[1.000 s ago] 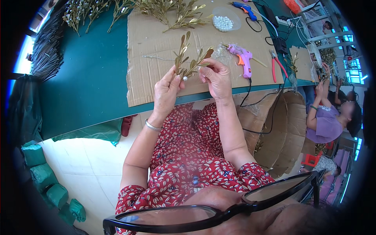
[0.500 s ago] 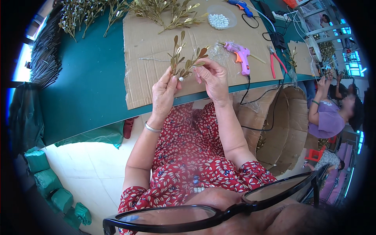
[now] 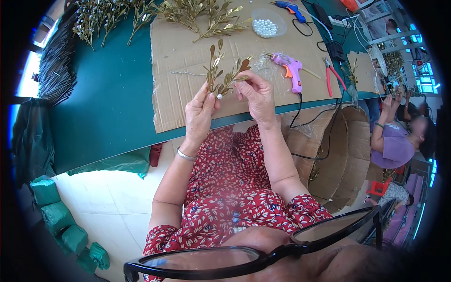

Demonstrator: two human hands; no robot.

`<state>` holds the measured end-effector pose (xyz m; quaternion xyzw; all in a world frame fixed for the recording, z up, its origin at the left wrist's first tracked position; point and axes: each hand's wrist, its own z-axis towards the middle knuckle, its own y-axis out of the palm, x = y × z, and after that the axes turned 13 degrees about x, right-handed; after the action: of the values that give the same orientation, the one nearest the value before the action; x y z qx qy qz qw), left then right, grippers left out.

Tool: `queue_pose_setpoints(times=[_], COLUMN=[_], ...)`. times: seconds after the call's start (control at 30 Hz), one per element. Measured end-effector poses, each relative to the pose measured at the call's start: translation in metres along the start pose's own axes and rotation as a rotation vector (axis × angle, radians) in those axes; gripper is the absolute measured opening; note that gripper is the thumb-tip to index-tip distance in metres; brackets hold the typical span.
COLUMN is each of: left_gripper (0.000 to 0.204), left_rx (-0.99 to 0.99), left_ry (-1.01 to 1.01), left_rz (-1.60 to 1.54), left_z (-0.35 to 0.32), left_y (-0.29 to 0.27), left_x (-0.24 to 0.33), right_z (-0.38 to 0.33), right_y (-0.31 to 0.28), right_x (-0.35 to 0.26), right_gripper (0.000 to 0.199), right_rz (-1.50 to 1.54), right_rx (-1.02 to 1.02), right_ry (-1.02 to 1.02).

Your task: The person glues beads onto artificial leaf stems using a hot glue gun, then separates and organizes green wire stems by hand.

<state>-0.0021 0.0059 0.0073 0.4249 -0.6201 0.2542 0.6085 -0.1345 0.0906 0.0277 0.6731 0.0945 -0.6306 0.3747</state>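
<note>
Creased cardboard [image 3: 178,94] is lying beneath the left hand [image 3: 200,113], pinching a sprig [image 3: 228,79] of oval golden leaves, and the right hand [image 3: 260,97], holding curled fingers at them, its grip unclear. A purple glue gun [image 3: 293,70] is lying right of both, a round, glossy bead [image 3: 220,96] sitting by the left thumb.
</note>
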Motion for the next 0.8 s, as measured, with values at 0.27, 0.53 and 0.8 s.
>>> queue_pose_setpoints(times=[0.27,0.53,0.8], left_gripper=[0.039,0.037,0.037], left_rx=[-0.011,-0.015,-0.005], left_ry=[-0.008,-0.058,-0.039], left_rz=[-0.063,-0.154,-0.103], left_z=[0.002,-0.002,-0.002], left_y=[-0.001,-0.005,0.001], left_x=[-0.004,-0.005,0.001], right_z=[-0.001,-0.01,-0.004], right_y=[0.004,0.015,0.012], right_x=[-0.003,-0.004,-0.003], right_gripper=[0.012,0.014,0.012], right_rz=[-0.042,-0.082,-0.077], right_rx=[0.017,0.032,0.018], right_ry=[-0.024,-0.209,-0.199])
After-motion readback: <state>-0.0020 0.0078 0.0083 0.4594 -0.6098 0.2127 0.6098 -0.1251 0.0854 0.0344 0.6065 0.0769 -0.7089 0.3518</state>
